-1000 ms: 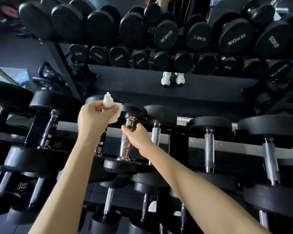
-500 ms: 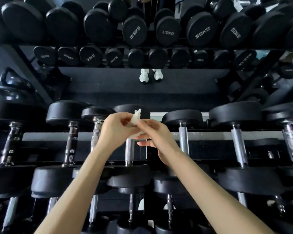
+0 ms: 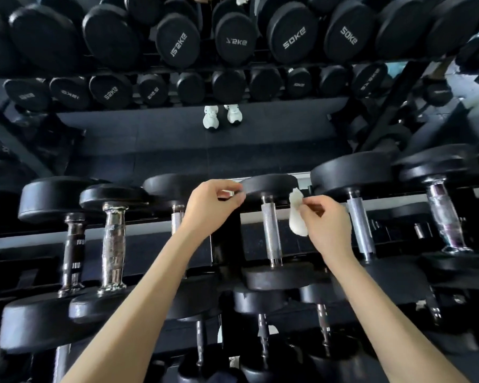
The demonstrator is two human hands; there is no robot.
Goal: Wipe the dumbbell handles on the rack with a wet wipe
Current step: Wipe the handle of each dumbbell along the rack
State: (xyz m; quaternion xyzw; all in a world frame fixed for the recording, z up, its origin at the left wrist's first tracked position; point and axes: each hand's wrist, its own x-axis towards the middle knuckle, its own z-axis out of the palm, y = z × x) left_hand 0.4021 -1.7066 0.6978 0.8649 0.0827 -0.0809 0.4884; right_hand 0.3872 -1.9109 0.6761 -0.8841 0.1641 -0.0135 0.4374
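My right hand (image 3: 328, 226) pinches a crumpled white wet wipe (image 3: 297, 215) just right of a knurled silver dumbbell handle (image 3: 271, 233) on the rack's upper row. The wipe hangs beside that handle, and I cannot tell whether they touch. On the handle's left, my left hand (image 3: 212, 207) holds nothing; its fingers are loosely curled, with the fingertips at the rim of that dumbbell's far black head (image 3: 271, 183). Further handles stand to the left (image 3: 112, 239) and to the right (image 3: 360, 225).
The rack (image 3: 260, 217) carries several black dumbbells in a row, with more on a lower row (image 3: 263, 335). A mirror behind reflects dumbbell heads (image 3: 293, 34) and white shoes (image 3: 221, 116).
The wipe has passed from my left hand to my right hand. The hands have moved apart, either side of a handle further right along the rack.
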